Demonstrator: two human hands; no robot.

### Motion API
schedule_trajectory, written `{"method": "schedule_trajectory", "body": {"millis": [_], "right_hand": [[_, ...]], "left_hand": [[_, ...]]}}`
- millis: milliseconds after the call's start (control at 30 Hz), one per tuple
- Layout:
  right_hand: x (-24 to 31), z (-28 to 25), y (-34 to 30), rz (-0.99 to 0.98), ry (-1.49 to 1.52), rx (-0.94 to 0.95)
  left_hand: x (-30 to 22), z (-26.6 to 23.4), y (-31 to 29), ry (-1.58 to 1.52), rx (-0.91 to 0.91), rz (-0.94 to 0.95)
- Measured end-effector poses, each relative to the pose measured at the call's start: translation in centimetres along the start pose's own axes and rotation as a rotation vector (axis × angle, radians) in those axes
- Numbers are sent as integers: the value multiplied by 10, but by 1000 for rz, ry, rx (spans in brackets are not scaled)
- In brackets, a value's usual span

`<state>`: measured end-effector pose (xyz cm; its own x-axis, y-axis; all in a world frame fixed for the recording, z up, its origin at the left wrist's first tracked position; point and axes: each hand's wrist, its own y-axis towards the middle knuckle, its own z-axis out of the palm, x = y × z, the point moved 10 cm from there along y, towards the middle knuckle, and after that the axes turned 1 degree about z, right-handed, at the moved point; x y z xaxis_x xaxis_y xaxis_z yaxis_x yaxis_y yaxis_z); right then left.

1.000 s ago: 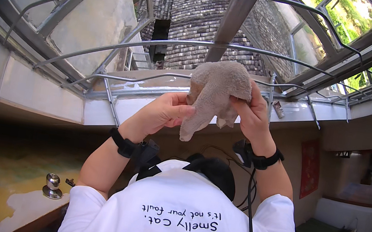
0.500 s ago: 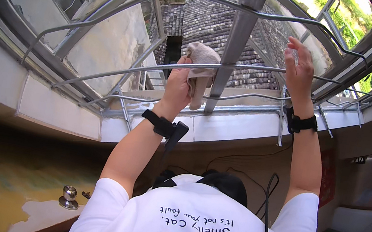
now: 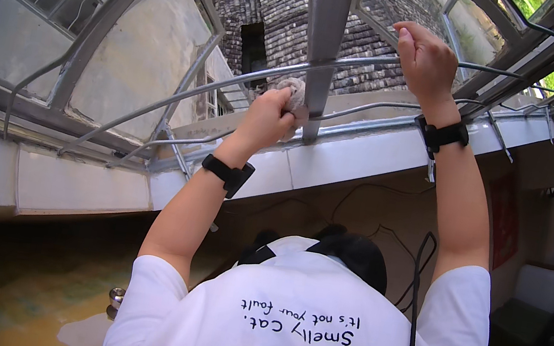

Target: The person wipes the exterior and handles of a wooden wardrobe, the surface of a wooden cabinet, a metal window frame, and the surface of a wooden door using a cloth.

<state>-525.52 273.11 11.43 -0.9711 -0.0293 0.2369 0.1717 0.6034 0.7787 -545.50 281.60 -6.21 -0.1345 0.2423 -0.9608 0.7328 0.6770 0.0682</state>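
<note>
Losing the cloth [image 3: 296,91] to the outside is the main hazard. The left hand [image 3: 265,123] grips the cloth in a bunched wad at the left side of the upright metal post [image 3: 322,48], in the gap between 2 metal bars, the middle bar [image 3: 233,83] and the lower bar [image 3: 370,106]. A tiled roof [image 3: 284,0] shows beyond the window; if the grip slackens, or if a trailing fold catches on metal and pulls, the cloth may fall where reaching it is difficult. Knuckle contact is a second risk: the hand sits close to both the post and the middle bar, so a quick stroke could strike either. The black wrist strap [image 3: 218,168] carries a small box, which could snag on the lower bar if the forearm advances. The right hand [image 3: 426,60] is raised near the middle bar with its fingers curled; whether they hold the window frame or nothing cannot be told. If that hand gives no support, leaning farther over the white sill [image 3: 334,162] could cost balance. The black cable [image 3: 415,321] beside the right sleeve could also catch during a wide arm sweep.
</note>
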Motion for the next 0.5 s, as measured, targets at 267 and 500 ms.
{"method": "schedule_trajectory", "body": {"millis": [267,500], "right_hand": [[-4,8,-2,32,-5,55],[-14,1,-4,111,-11,54]], "left_hand": [[6,-21,-23,-545,-67,-120],[-83,-59,-124,-995,-209,142]]}}
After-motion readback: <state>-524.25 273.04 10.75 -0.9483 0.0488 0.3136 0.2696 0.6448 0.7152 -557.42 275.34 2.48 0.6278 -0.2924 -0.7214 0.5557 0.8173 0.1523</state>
